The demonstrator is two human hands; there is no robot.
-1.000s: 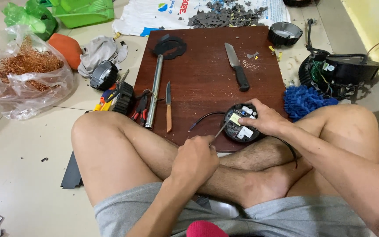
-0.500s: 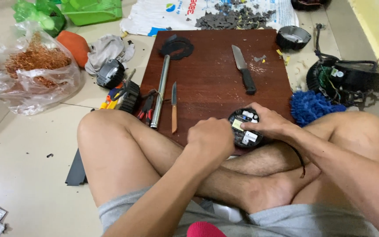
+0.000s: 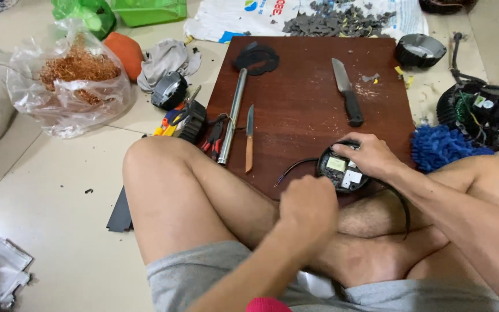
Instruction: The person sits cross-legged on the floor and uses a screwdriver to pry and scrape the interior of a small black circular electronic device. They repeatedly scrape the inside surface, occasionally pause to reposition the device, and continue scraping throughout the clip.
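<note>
- On the near edge of the dark wooden board [image 3: 313, 104], the right hand [image 3: 371, 155] clamps a round black electrical part [image 3: 343, 170] bearing pale yellow and white rectangular labels.
- Left hand [image 3: 309, 206] is curled into a fist just beside it; what it grips is hidden.
- Far left, a clear bag of copper wire [image 3: 70, 81]; a white printed sack [image 3: 244, 17] lies beyond the board.
- Since half a second ago, the left fist has dropped slightly toward the shin.

Home floor workshop, tiled floor [image 3: 59, 190], knife [image 3: 346, 92]
</note>
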